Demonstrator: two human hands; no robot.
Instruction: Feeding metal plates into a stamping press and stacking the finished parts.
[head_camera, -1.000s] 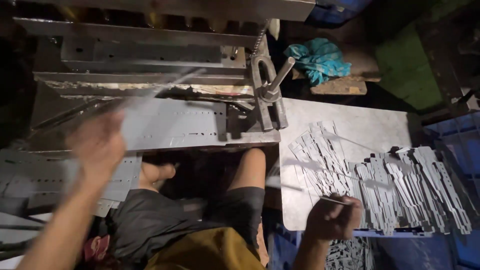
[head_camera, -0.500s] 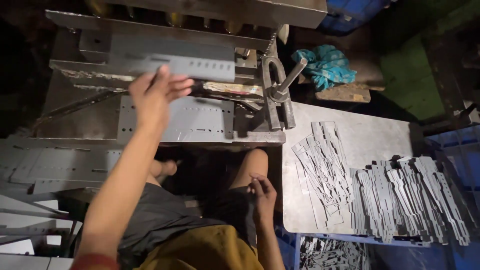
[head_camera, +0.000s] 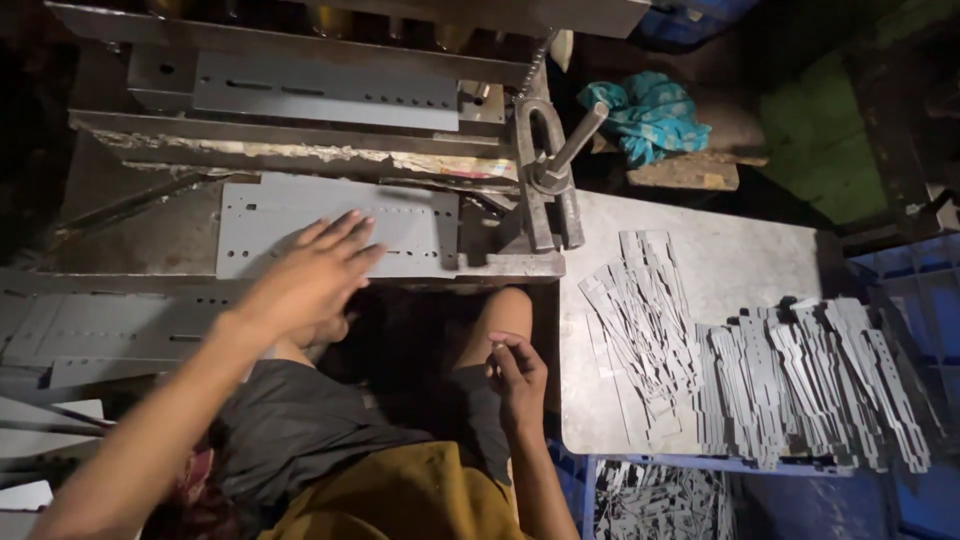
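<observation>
My left hand (head_camera: 305, 275) lies flat, fingers spread, on the near edge of a grey punched sheet-metal plate (head_camera: 400, 225) that rests on the bed of a heavy press (head_camera: 300, 150). My right hand (head_camera: 518, 375) rests by my right knee, fingertips pinched together on something very small that I cannot make out. I sit with my knees under the press bed.
A metal table (head_camera: 760, 250) to the right carries fanned piles of thin grey metal strips (head_camera: 800, 380). A press lever and bracket (head_camera: 555, 170) stand between bed and table. A teal rag (head_camera: 650, 115) lies behind. More punched plates (head_camera: 90, 330) are stacked at left.
My left hand has drawn back from the far side of the plate to its near edge. My right hand left the strip table and now sits by my knee.
</observation>
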